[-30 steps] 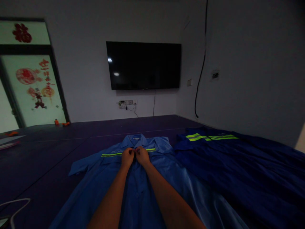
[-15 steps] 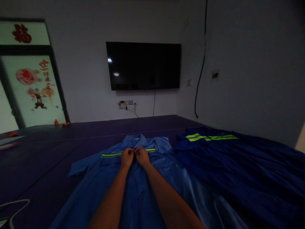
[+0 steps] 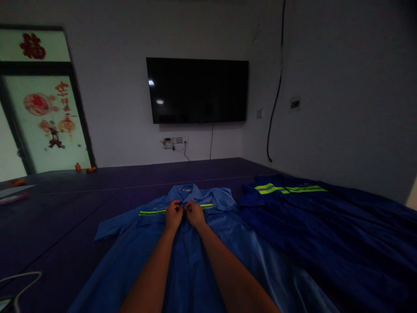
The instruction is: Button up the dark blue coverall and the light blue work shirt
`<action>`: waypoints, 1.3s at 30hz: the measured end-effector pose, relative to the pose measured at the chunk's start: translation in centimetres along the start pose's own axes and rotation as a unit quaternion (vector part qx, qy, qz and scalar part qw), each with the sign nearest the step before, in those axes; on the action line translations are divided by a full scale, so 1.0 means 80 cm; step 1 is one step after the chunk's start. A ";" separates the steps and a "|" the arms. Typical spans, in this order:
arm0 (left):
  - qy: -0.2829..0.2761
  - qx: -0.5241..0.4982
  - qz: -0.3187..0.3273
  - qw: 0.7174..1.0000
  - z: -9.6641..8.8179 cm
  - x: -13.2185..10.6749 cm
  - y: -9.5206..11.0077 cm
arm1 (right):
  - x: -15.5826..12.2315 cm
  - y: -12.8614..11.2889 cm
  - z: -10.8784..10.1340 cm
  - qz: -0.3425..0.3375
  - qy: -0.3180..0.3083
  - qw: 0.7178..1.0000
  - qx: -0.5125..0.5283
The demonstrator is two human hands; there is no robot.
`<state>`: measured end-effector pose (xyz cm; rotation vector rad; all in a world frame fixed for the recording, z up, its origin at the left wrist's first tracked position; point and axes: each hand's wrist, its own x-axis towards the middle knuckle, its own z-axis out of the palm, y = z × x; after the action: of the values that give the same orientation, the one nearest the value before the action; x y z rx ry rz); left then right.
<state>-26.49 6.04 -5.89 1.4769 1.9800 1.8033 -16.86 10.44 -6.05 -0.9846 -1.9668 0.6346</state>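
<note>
A light blue short-sleeved work shirt (image 3: 192, 248) lies front up before me, its collar pointing away and a yellow-green stripe crossing the chest. Both hands meet at its front opening, just below the collar. My left hand (image 3: 174, 214) pinches the left side of the placket with closed fingers. Close beside it, my right hand (image 3: 195, 214) has its fingers closed on the placket's other edge. The fingertips nearly touch, and whatever small part lies between them is hidden.
To the right, a dark blue work garment (image 3: 312, 230) with bright reflective strips is spread out. Both garments lie on a dark purple surface (image 3: 65, 213). A white cable (image 3: 22, 276) curls at lower left. Small orange objects (image 3: 85, 168) stand by the glass door. A television (image 3: 198, 91) hangs on the wall.
The fingers of my left hand have shifted slightly at the placket. Both hands stay in the same place on the shirt, and the view has swung a little.
</note>
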 end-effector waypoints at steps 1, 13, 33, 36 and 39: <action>-0.001 -0.002 0.000 1.000 0.000 0.000 0.000 | 0.000 0.000 0.000 0.001 -0.001 1.000 0.005; -0.007 -0.014 -0.008 1.000 -0.002 -0.001 0.002 | -0.002 -0.004 -0.002 0.018 0.009 1.000 0.009; -0.003 0.009 -0.013 1.000 -0.002 0.001 0.004 | -0.001 -0.005 -0.003 0.026 0.005 1.000 -0.013; -0.004 0.011 -0.016 1.000 -0.002 0.001 0.002 | -0.001 -0.004 -0.002 0.014 0.002 1.000 -0.014; -0.004 0.009 -0.018 1.000 -0.001 0.002 0.000 | 0.000 -0.004 -0.002 0.012 0.002 1.000 -0.023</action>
<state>-26.58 6.10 -5.77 1.4417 2.0101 1.7687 -16.84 10.26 -5.76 -1.0375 -1.9778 0.6021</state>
